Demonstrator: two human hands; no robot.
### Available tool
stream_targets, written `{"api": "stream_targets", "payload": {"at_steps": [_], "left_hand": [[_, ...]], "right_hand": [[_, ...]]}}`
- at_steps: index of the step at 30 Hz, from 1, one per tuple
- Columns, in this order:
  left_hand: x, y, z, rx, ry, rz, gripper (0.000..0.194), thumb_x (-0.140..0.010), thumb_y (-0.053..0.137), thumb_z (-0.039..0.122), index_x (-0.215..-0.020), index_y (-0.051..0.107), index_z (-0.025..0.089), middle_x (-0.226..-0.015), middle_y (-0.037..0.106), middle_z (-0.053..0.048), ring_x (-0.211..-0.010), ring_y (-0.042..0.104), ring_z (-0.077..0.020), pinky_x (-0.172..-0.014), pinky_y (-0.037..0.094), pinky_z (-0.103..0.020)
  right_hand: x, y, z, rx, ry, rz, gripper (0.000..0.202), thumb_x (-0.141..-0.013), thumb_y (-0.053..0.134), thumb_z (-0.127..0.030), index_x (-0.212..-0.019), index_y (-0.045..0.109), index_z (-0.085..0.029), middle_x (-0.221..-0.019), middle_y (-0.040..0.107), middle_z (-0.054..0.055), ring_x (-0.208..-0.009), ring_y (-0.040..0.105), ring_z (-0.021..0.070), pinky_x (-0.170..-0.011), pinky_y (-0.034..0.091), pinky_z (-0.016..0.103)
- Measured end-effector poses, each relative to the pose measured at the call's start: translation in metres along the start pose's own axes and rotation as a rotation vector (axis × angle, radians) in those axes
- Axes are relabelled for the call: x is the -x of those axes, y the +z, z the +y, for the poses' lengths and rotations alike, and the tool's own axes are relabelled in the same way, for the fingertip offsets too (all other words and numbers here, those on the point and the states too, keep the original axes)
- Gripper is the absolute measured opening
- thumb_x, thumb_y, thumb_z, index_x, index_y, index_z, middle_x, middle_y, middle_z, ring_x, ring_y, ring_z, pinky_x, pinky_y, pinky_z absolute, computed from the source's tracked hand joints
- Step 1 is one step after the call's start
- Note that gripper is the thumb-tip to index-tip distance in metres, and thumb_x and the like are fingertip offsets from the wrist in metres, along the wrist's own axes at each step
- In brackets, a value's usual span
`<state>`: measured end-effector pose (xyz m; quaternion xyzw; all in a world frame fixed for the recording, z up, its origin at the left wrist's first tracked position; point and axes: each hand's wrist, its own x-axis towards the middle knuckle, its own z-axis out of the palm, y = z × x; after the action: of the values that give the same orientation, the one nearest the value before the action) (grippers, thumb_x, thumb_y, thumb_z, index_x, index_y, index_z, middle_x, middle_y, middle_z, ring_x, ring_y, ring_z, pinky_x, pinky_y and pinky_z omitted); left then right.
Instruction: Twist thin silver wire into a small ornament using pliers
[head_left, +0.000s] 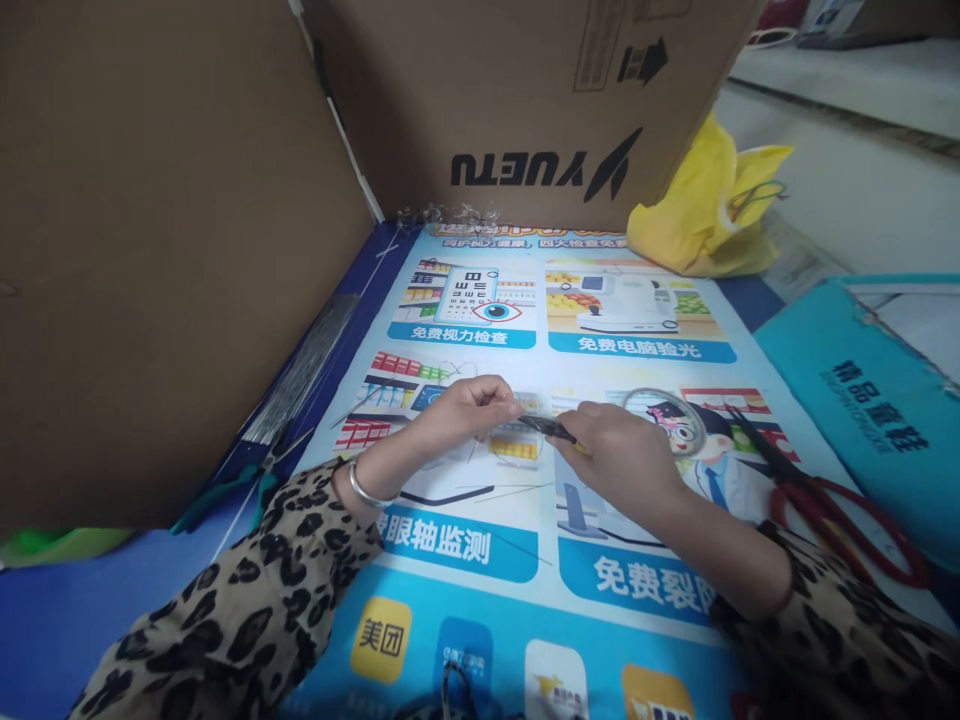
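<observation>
My left hand (480,408) is closed in a pinch, thumb against fingers, on what looks like a thin wire, hard to make out. My right hand (626,445) wraps round a pair of pliers (546,426), whose handles are mostly hidden in the palm. The dark jaws point left and meet the left fingertips. Fine wire strands spread over the printed poster (544,600) beneath both hands. To the right of my right hand lie scissors (847,515) with red handles and dark blades.
Cardboard panels (525,100) stand at the left and back. Along the left lie a bundle of thin wires (307,365) and a teal-handled cutting tool (225,490). A yellow bag (697,220) sits at the back right, near a teal shoe box (817,345).
</observation>
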<state>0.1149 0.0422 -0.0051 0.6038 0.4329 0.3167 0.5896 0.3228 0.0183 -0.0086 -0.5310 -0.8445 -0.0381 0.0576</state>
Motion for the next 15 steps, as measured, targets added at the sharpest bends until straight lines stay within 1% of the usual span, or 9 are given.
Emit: {"api": "stream_targets", "payload": {"at_steps": [5, 8, 11, 13, 15], "left_hand": [[0.001, -0.001, -0.001, 0.122, -0.008, 0.006, 0.023, -0.074, 0.063, 0.037, -0.076, 0.055, 0.016, -0.053, 0.045, 0.007, -0.043, 0.042, -0.0036, -0.045, 0.033, -0.019], [0.004, 0.000, -0.001, 0.162, -0.012, 0.038, 0.023, -0.073, 0.065, 0.037, -0.077, 0.058, 0.016, -0.061, 0.050, 0.005, -0.046, 0.044, -0.0033, -0.046, 0.035, -0.019], [0.009, 0.004, 0.001, 0.197, -0.012, 0.084, 0.022, -0.072, 0.066, 0.036, -0.079, 0.060, 0.015, -0.070, 0.054, 0.002, -0.053, 0.048, -0.0046, -0.049, 0.038, -0.019], [0.013, 0.007, 0.000, 0.232, -0.015, 0.105, 0.023, -0.071, 0.067, 0.035, -0.080, 0.060, 0.015, -0.069, 0.056, 0.001, -0.056, 0.050, -0.0063, -0.052, 0.041, -0.020], [0.016, 0.010, -0.001, 0.270, -0.030, 0.126, 0.024, -0.070, 0.067, 0.035, -0.081, 0.060, 0.015, -0.066, 0.057, 0.001, -0.056, 0.051, -0.0068, -0.053, 0.041, -0.020]], "right_hand": [[-0.002, -0.003, 0.002, -0.031, 0.044, -0.016, 0.022, -0.085, 0.048, -0.038, -0.080, 0.062, -0.022, -0.078, 0.062, 0.001, -0.073, 0.056, 0.0161, -0.052, 0.020, 0.025], [-0.002, -0.005, 0.002, -0.039, 0.063, -0.021, 0.024, -0.085, 0.046, -0.039, -0.081, 0.062, -0.021, -0.078, 0.062, 0.002, -0.073, 0.056, 0.0158, -0.052, 0.021, 0.025], [-0.002, -0.004, 0.001, -0.047, 0.067, -0.029, 0.024, -0.086, 0.046, -0.039, -0.082, 0.062, -0.022, -0.080, 0.063, 0.002, -0.074, 0.056, 0.0156, -0.052, 0.021, 0.025], [-0.001, -0.004, 0.000, -0.049, 0.069, -0.024, 0.023, -0.085, 0.046, -0.039, -0.081, 0.062, -0.022, -0.080, 0.062, 0.001, -0.074, 0.056, 0.0155, -0.052, 0.021, 0.025], [0.000, -0.003, -0.001, -0.046, 0.063, -0.013, 0.023, -0.085, 0.047, -0.039, -0.080, 0.062, -0.022, -0.079, 0.062, 0.001, -0.074, 0.057, 0.0157, -0.052, 0.021, 0.025]]}}
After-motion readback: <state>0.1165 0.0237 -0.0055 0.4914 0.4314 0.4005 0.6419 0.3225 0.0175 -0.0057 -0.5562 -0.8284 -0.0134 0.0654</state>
